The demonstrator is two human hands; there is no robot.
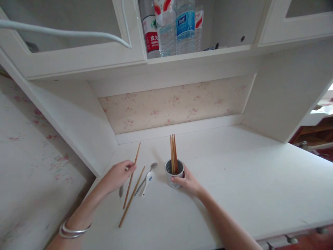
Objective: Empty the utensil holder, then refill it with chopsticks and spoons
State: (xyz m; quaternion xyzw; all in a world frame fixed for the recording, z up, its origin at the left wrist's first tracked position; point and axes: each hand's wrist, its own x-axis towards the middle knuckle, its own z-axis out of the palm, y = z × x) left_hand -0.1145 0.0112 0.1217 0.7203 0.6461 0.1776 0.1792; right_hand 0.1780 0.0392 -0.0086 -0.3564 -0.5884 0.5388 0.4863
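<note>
My left hand [118, 175] is pinched shut on a wooden chopstick [132, 175], which slants from near my wrist up past my fingers. A second chopstick [131, 197] lies on the white desk [234, 180] beside it. My right hand [188, 181] grips the side of a small perforated metal cup [174, 173] holding several upright chopsticks [173, 152]. Between my hands lie a white ceramic spoon [148, 182] with a blue mark and a metal spoon [147, 175].
The desk sits in a white alcove with floral wallpaper [177, 104] behind. A shelf above holds water bottles [171, 27]. A white cable [65, 33] runs along the upper left. A bracelet is on my left wrist. Drawer handles show at the desk's front right edge.
</note>
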